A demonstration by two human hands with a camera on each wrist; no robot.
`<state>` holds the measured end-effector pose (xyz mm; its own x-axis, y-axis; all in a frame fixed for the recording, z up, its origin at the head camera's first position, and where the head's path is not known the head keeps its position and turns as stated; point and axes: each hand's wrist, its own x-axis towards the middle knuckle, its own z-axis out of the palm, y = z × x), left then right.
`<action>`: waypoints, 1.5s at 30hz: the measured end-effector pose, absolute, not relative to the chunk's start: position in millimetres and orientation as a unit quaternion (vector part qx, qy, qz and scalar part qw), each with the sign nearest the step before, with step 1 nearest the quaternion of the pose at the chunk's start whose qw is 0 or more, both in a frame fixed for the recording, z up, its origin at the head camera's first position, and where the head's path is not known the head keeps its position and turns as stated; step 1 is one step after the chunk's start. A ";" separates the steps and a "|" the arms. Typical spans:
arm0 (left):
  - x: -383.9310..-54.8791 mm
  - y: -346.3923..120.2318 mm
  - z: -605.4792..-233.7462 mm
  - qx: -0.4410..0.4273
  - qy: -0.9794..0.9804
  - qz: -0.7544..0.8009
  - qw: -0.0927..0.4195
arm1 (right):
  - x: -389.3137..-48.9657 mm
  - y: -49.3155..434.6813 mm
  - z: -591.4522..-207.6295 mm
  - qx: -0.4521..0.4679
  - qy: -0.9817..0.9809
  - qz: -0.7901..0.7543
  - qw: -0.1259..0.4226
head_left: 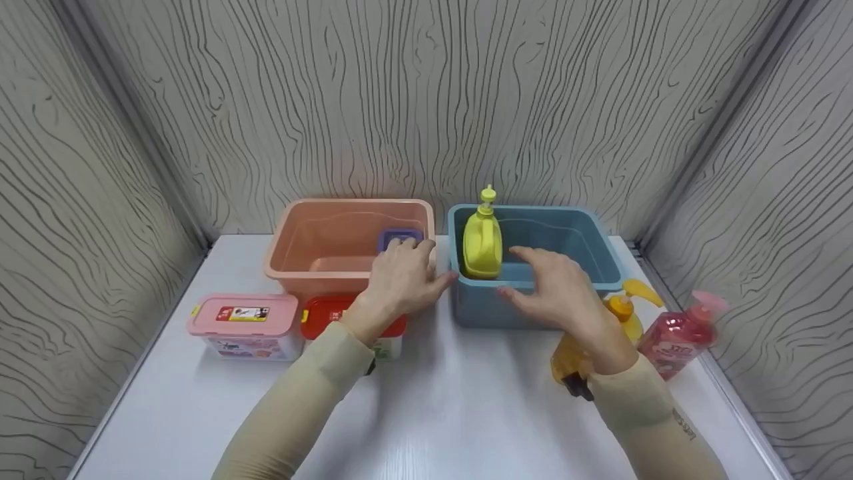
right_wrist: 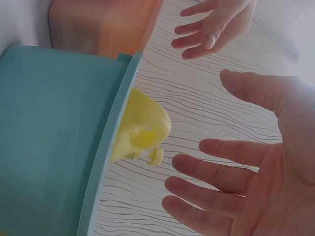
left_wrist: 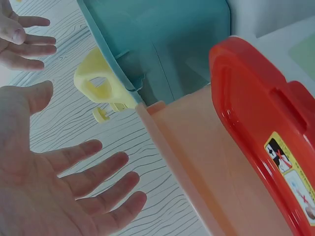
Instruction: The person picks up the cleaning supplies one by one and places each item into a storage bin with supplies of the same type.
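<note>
My left hand (head_left: 403,275) hovers over the front right corner of a peach bin (head_left: 320,275), with its fingers spread and nothing in them. Inside that bin, a purple box (head_left: 401,235) shows just beyond the fingertips. My right hand (head_left: 561,288) is above the front rim of a blue bin (head_left: 496,310), fingers extended and palm bare. A yellow pump bottle (head_left: 481,248) stands in the left part of the blue bin, its top above the rim. Both wrist views show empty palms, and the yellow bottle (right_wrist: 142,123) pokes up past the blue rim in the right one.
A pink-lidded box (head_left: 250,315) and a red-lidded box (head_left: 323,315) sit before the peach bin, the red one partly behind my left forearm. An amber pump bottle (head_left: 568,357) is partly hidden by my right wrist; a pink-red pump bottle (head_left: 676,341) stands further right. Wood-grain panels (head_left: 400,100) enclose the table.
</note>
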<state>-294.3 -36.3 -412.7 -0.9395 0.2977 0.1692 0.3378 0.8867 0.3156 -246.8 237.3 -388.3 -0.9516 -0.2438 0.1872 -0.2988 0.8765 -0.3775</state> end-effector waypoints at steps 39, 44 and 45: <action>-327.6 -2.4 -442.3 -0.230 -0.960 -0.157 0.019 | -178.3 286.0 -410.1 0.115 -0.954 0.209 0.183; -331.5 -1.1 -444.0 -0.239 -0.959 -0.155 0.010 | -171.2 293.6 -411.6 0.096 -0.957 0.202 0.183; -332.1 -0.9 -444.3 -0.239 -0.959 -0.154 0.009 | -170.0 295.1 -412.2 0.092 -0.958 0.202 0.184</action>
<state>-332.1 -0.9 -444.3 -0.8852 0.4562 0.0908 0.4617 0.8377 0.2917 -170.0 295.1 -412.2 -0.9155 -0.1024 0.3890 -0.2508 0.9014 -0.3530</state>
